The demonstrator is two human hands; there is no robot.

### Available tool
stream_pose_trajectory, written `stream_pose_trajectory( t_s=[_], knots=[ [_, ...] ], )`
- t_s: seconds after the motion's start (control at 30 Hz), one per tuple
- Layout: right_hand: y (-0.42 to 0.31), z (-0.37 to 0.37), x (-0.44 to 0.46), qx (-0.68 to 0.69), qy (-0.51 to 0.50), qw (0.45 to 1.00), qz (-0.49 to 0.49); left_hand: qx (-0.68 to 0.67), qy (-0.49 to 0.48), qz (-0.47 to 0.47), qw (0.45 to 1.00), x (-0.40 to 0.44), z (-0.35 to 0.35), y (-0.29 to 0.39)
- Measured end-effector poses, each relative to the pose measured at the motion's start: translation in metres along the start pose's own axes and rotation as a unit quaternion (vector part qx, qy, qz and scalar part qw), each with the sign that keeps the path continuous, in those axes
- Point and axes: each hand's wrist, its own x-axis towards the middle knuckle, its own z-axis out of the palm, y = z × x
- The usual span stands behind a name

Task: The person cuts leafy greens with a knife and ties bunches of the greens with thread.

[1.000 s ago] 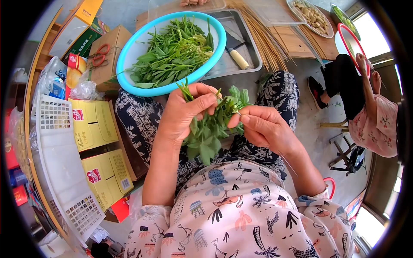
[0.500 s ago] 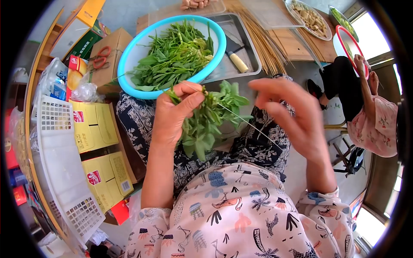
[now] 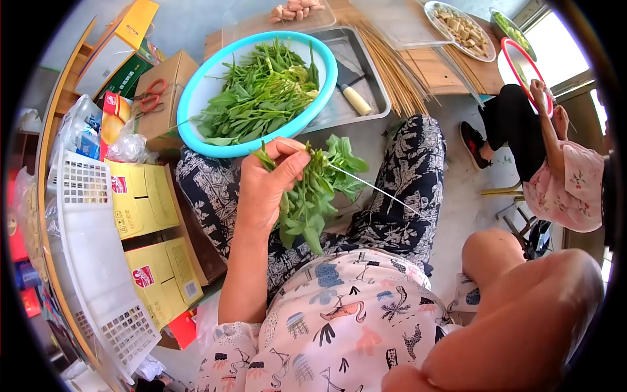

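My left hand (image 3: 277, 179) pinches a bunch of leafy greens (image 3: 310, 209) by the stem ends, above my lap. A thin skewer (image 3: 375, 189) runs through or between the stems and sticks out toward the lower right, its end free. The leaves hang down below my fingers. My right hand (image 3: 516, 320) is raised very near the camera at the lower right, large and blurred, its fingers mostly hidden. Beyond my left hand, a blue-rimmed basin (image 3: 185, 108) holds a heap of the same greens (image 3: 261, 91).
A metal tray (image 3: 385, 108) holds a knife with a pale handle (image 3: 356, 100). Many bamboo skewers (image 3: 398, 72) lie on the wooden table. Behind stands a plate of cut food (image 3: 460, 29). Red scissors (image 3: 151, 96) rest on a cardboard box (image 3: 166, 124). Another person (image 3: 565, 170) sits at right with a red-rimmed basin.
My right hand has left the space beside the skewer and come up close to the camera at the lower right. My left hand still holds the greens, nearly in place.
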Motion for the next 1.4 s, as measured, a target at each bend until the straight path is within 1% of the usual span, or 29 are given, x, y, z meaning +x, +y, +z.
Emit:
stream_pose_trajectory(
  t_s=[0.2,0.4,0.5,0.67,0.73,0.8,0.83,0.87,0.9,0.97,1.0,1.07,1.17,1.23,1.27,1.3,1.37,1.4],
  knots=[
    [0.015,0.007,0.004,0.014,-0.022,1.0,0.0,-0.015,-0.011,-0.008,1.0,-0.004,0.001,-0.004],
    [0.009,0.009,0.008,0.029,-0.03,0.999,-0.002,-0.041,-0.037,-0.001,0.998,-0.002,0.001,-0.01],
    [0.01,0.014,0.01,0.044,-0.038,0.998,-0.02,-0.01,-0.027,0.0,1.0,-0.003,0.005,-0.009],
    [0.01,0.035,0.015,0.098,-0.065,0.991,-0.066,-0.033,-0.044,-0.012,0.998,-0.004,0.009,-0.014],
    [0.01,0.044,0.019,0.11,-0.064,0.989,-0.076,-0.021,-0.025,-0.006,0.999,-0.003,0.01,-0.014],
    [0.011,0.045,0.021,0.113,-0.061,0.989,-0.076,-0.01,-0.022,-0.021,0.999,-0.008,0.011,-0.015],
    [0.012,0.04,0.021,0.102,-0.058,0.991,-0.068,-0.006,-0.012,-0.017,1.0,-0.004,0.012,-0.013],
    [0.011,0.034,0.019,0.088,-0.056,0.993,-0.06,0.024,-0.013,-0.01,1.0,-0.004,0.013,-0.011],
    [0.011,0.029,0.017,0.076,-0.052,0.995,-0.042,0.022,-0.021,-0.013,0.999,-0.004,0.01,-0.012],
    [0.007,0.017,0.017,0.049,-0.036,0.998,-0.01,-0.031,-0.028,-0.003,0.999,-0.003,0.009,-0.015],
    [0.001,0.011,0.015,0.032,-0.031,0.999,0.005,-0.029,-0.016,0.002,0.999,0.001,0.007,-0.014],
    [-0.01,0.002,0.013,0.02,-0.02,0.999,0.034,-0.047,-0.048,0.005,0.998,-0.001,0.005,-0.016],
    [-0.02,-0.006,0.002,-0.005,0.005,0.997,0.082,-0.045,-0.034,0.017,0.998,0.0,0.005,-0.014],
    [-0.017,-0.002,-0.005,-0.039,0.039,0.989,0.141,-0.035,-0.023,-0.008,0.999,0.001,-0.001,-0.009],
    [-0.009,0.005,-0.006,-0.055,0.06,0.98,0.182,-0.037,-0.02,-0.001,0.999,0.0,-0.003,-0.007],
    [0.002,0.014,-0.006,-0.053,0.053,0.979,0.189,-0.047,-0.018,0.013,0.999,0.0,-0.001,-0.008],
    [0.059,0.047,-0.006,-0.101,0.189,0.959,0.184,-0.037,-0.002,-0.01,0.999,0.001,-0.003,-0.007],
    [0.081,0.059,-0.008,-0.076,0.198,0.951,0.223,-0.049,-0.009,-0.006,0.999,0.002,-0.003,-0.007]
  ],
)
